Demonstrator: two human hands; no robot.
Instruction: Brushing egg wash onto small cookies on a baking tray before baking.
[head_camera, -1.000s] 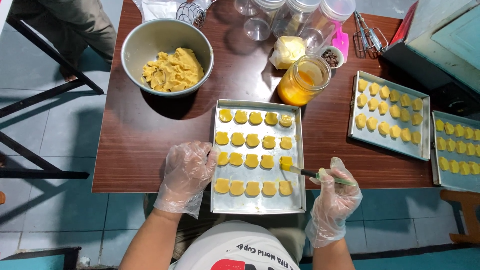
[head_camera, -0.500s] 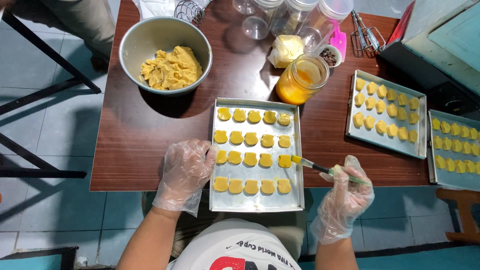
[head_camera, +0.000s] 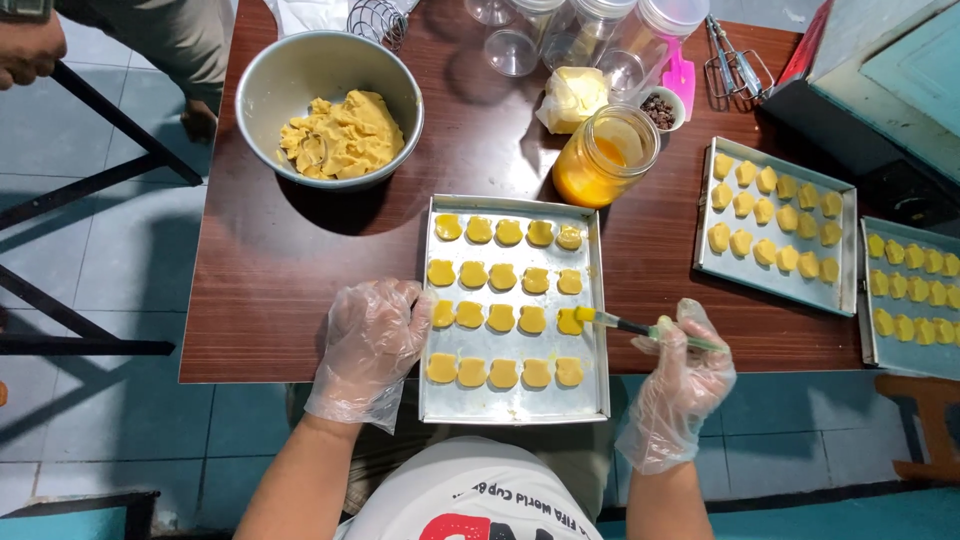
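My right hand (head_camera: 682, 372) is pinching a brush (head_camera: 640, 328) on a cookie (head_camera: 569, 321) | my left hand (head_camera: 372, 335), spread, is steadying the tray (head_camera: 515, 407), frame centre.

brush (head_camera: 640, 327): slim, green handle, yellow-wet tip on cookie | tray (head_camera: 596, 395): metal, rectangular, four rows of glazed cookies (head_camera: 503, 278), table edge

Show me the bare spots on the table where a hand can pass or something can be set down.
Bare wood lies left of the near tray, below the metal bowl, beside the left hand. A narrower strip runs between that tray and the second tray, above the right hand holding the brush. The far edge, around the jar and clear containers, is crowded.
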